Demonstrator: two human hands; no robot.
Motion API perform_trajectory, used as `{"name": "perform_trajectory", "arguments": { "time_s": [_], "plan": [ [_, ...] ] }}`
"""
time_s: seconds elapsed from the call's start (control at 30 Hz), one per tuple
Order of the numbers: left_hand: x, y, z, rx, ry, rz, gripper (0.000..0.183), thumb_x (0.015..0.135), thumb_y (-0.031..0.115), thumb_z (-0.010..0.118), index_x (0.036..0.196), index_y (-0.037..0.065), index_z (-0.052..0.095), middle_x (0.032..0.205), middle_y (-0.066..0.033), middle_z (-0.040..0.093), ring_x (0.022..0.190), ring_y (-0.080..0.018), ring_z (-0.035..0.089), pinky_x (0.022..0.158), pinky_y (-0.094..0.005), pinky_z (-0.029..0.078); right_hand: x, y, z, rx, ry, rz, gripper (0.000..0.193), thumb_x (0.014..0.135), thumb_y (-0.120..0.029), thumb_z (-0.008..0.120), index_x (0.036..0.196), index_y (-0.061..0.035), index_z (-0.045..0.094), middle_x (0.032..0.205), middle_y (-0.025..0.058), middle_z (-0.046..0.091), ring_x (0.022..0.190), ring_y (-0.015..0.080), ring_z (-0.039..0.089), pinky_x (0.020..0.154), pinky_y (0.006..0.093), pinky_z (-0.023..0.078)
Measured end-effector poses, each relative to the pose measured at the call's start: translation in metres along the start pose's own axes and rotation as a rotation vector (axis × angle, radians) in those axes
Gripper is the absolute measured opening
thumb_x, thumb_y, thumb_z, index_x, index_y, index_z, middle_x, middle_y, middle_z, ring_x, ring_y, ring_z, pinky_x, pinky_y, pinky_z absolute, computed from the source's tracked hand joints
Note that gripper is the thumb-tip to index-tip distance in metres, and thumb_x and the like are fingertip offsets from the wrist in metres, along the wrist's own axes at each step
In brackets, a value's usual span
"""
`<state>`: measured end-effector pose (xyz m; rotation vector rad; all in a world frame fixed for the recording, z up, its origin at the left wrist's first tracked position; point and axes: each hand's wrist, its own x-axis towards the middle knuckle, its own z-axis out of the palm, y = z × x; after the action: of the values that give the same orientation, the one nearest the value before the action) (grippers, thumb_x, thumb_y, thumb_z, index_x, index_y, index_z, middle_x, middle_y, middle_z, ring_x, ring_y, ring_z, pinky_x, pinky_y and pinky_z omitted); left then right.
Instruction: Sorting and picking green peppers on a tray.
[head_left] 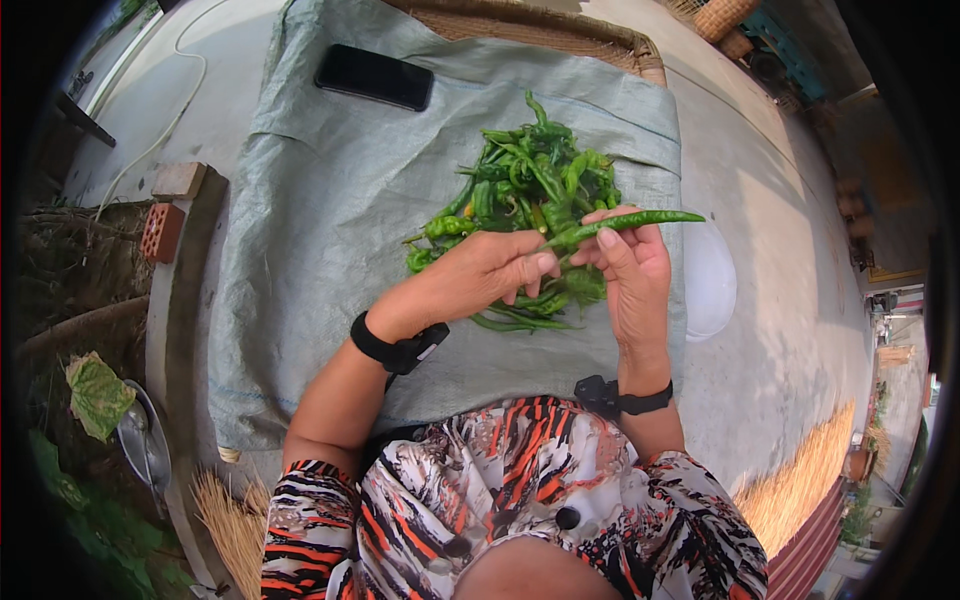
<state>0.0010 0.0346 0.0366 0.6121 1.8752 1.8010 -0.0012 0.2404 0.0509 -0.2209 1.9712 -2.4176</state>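
Observation:
My right hand (634, 272) holds a long green chilli pepper (640, 218) that points out to the right. My left hand (480, 276) pinches the stem end of that same pepper with its fingertips. Both hands hover over a heap of green chilli peppers (520, 190) lying on a grey-green woven sheet (320, 220). Each wrist wears a black band. My patterned orange, black and white sleeves fill the lower part of the view.
A black phone (374, 76) lies on the sheet's far left. A white bowl (712, 282) sits at the sheet's right edge. Bricks (163, 230) rest at the left on a concrete curb. Straw (232, 520) and a metal pan (145, 440) lie lower left.

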Motion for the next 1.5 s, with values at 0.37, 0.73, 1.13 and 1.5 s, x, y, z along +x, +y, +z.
{"name": "perform_trajectory", "arguments": {
  "time_s": [0.37,0.73,1.13,1.5],
  "plan": [
    [-0.002,-0.001,-0.001,-0.073,0.111,0.096,0.045,0.101,0.041,0.042,0.088,0.002,0.061,0.078,-0.0022,0.059,0.067,-0.0105,0.053,0.062,-0.0244,0.043,-0.010,0.012,-0.007,0.002,-0.054,0.130,0.017,0.093,-0.011,0.061,0.107,-0.0048,0.055,0.089,0.0063,0.063,0.075,0.0125,0.061,0.070,0.0277,0.052],
    [-0.003,-0.004,-0.008,-0.024,0.307,0.092,0.045,0.102,0.040,0.037,0.091,0.003,0.060,0.077,-0.0036,0.060,0.064,-0.0100,0.052,0.060,-0.0240,0.041,0.002,-0.032,-0.066,-0.992,0.374,-0.356,0.019,0.096,-0.014,0.058,0.109,-0.0016,0.062,0.093,0.0064,0.064,0.078,0.0140,0.058,0.073,0.0267,0.048],
    [-0.072,0.075,-0.004,-0.586,-0.410,1.059,0.043,0.093,0.033,0.065,0.121,0.002,0.059,0.070,-0.0074,0.061,0.045,-0.0129,0.049,0.039,-0.0274,0.030,0.027,-0.032,-0.081,-1.403,0.154,-0.216,0.036,0.086,-0.012,0.060,0.122,-0.0066,0.058,0.120,0.0121,0.058,0.108,0.0293,0.055,0.096,0.0383,0.042],
    [-0.091,0.100,0.012,-0.620,-0.449,1.136,0.039,0.088,0.024,0.070,0.117,0.000,0.061,0.068,-0.0046,0.058,0.046,-0.0109,0.047,0.040,-0.0258,0.028,0.126,-0.014,-0.007,-1.447,-0.383,-0.450,0.040,0.083,-0.011,0.061,0.123,-0.0078,0.057,0.116,0.0146,0.061,0.113,0.0342,0.051,0.099,0.0408,0.040]
  ]
}}
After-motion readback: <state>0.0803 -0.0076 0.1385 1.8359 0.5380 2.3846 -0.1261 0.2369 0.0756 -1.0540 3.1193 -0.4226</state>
